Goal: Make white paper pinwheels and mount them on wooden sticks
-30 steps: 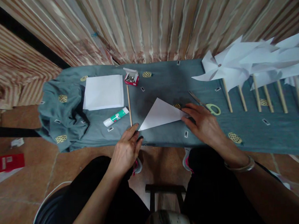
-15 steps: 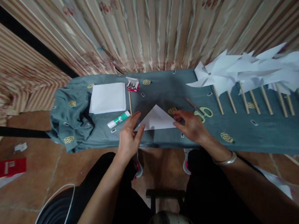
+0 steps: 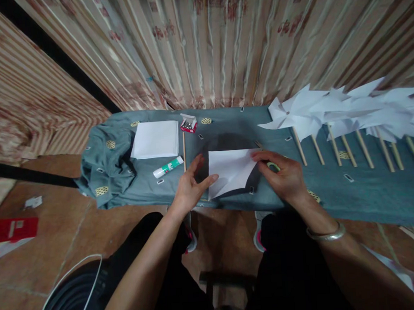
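Note:
A white sheet of paper [image 3: 231, 170] lies unfolded in front of me, bent up along a slanting crease. My right hand [image 3: 283, 173] pinches its far right corner between thumb and fingers. Beside the left edge is my left hand [image 3: 191, 184], fingers apart, its thumb over the paper. Mostly covered by my right hand are scissors with light green handles [image 3: 273, 167]; only part of a handle and the blade tips show. Left of the sheet lie a glue stick [image 3: 168, 167] and a thin wooden stick [image 3: 184, 151].
At the back left sit a stack of white paper [image 3: 155, 139] and a small red box of metal pins [image 3: 188, 124]. Several white paper pinwheels [image 3: 316, 108] on wooden sticks line the right side. The table has a grey-green cloth [image 3: 321, 180], bunched at its left end.
The paper was a folded triangle and is now opened out into a squarish sheet. My right hand has taken its corner and moved slightly right, over the scissors. My left hand shifted right.

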Demonstrator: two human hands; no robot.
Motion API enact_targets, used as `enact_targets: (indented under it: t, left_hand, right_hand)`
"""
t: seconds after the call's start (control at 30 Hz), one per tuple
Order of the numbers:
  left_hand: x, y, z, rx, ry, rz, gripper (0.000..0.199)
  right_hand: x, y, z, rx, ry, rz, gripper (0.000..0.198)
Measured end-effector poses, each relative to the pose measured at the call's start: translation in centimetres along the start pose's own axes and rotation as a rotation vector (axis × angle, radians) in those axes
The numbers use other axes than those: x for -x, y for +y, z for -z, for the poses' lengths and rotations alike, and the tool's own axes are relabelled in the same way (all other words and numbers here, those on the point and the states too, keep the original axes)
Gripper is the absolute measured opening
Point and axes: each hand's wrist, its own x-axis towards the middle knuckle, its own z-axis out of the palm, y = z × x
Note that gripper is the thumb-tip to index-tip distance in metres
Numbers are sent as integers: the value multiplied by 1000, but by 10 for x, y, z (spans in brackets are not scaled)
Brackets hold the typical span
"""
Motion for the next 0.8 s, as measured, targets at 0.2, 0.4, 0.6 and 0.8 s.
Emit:
enact_targets:
  t: [0.2, 0.4, 0.6, 0.8]
  left_hand:
    - [3, 14, -19, 296, -137, 212, 53]
    - [-3, 12, -29, 362, -16, 335, 44]
    - [-15, 15, -31, 309, 84, 183, 38]
    - [-22, 20, -33, 192, 207, 46, 22]
  right_hand:
    - [-3, -8, 2, -222, 62, -75, 14]
    - [-8, -3, 9, -305, 13, -102, 14]
    - [-10, 12, 14, -169, 1, -75, 22]
    - [-6, 31, 29, 470, -90, -154, 24]
